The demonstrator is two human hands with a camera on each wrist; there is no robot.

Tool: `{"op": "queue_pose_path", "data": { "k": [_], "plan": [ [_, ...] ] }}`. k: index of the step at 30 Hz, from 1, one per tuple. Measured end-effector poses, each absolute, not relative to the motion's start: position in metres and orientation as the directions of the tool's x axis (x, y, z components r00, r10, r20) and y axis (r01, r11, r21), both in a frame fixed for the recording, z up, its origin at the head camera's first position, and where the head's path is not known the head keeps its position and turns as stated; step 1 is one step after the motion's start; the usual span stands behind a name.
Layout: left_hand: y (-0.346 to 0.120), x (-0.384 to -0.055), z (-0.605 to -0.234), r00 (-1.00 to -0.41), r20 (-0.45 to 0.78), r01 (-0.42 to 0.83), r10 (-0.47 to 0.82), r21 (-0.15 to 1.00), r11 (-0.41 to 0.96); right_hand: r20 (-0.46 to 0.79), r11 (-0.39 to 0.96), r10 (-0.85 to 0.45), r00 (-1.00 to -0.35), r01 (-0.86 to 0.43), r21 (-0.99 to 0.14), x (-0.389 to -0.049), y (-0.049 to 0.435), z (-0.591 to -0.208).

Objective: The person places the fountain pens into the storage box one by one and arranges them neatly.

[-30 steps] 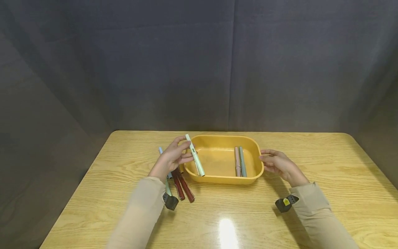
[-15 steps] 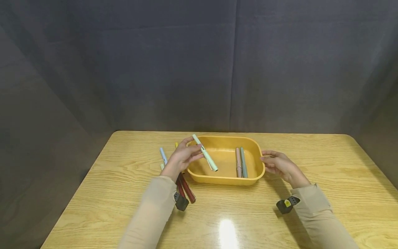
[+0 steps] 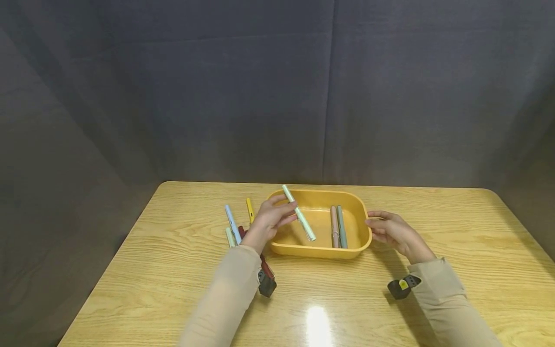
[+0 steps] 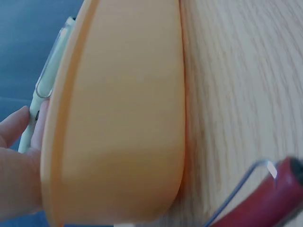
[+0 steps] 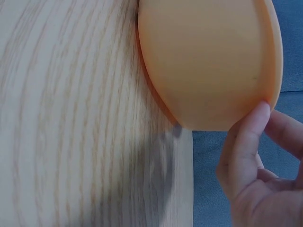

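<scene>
My left hand (image 3: 270,220) pinches a pale green pen (image 3: 305,223) between thumb and fingers, tilted over the left part of a yellow tray (image 3: 318,251). In the left wrist view the pen (image 4: 53,64) with its metal clip shows behind the tray's rim. At the tray's right end, my right hand (image 3: 396,234) holds the rim, with fingertips on both sides of the edge in the right wrist view. Inside the tray, toward the right, a pink pen (image 3: 335,227) and a grey-green pen (image 3: 342,227) lie side by side.
Left of the tray lies a loose group of pens: light blue (image 3: 232,224), yellow (image 3: 250,209), pale green (image 3: 230,236) and dark red (image 3: 267,268), partly hidden by my left hand and forearm. A dark curtain (image 3: 243,96) hangs behind the wooden table (image 3: 347,303).
My left hand has carried the pale green pen rightward, from the tray's left rim to over its inside. The tray has shifted slightly right in view, with my right hand still at its rim.
</scene>
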State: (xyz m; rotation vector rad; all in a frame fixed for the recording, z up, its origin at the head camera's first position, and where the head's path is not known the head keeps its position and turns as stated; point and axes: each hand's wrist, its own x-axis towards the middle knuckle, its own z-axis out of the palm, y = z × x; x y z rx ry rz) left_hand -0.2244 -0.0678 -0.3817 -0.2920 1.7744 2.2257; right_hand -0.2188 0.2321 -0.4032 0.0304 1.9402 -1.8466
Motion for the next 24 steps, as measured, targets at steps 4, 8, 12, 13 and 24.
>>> {"op": "queue_pose_path", "data": {
  "k": [4,8,12,13,24],
  "plan": [
    [-0.059,-0.225,-0.385,-0.945,-0.318,-0.327,0.08,0.929,-0.173,-0.339,0.115,-0.29,-0.895,0.319,-0.941,-0.219,0.233,-0.404],
    [-0.051,-0.226,-0.389,-0.947,-0.312,-0.319,0.072,0.937,-0.142,-0.342,0.119,-0.298,-0.891,0.321,-0.94,-0.22,0.233,-0.405],
    [-0.045,-0.226,-0.392,-0.946,-0.316,-0.323,0.071,0.939,-0.117,-0.345,0.109,-0.306,-0.888,0.327,-0.939,-0.221,0.233,-0.406],
    [-0.043,-0.226,-0.393,-0.945,-0.32,-0.327,0.071,0.939,-0.108,-0.345,0.105,-0.307,-0.887,0.328,-0.939,-0.221,0.233,-0.406],
    [-0.023,-0.227,-0.395,-0.935,-0.341,-0.345,0.096,0.938,-0.034,-0.339,0.077,-0.315,-0.886,0.333,-0.94,-0.219,0.234,-0.403]
  ]
}}
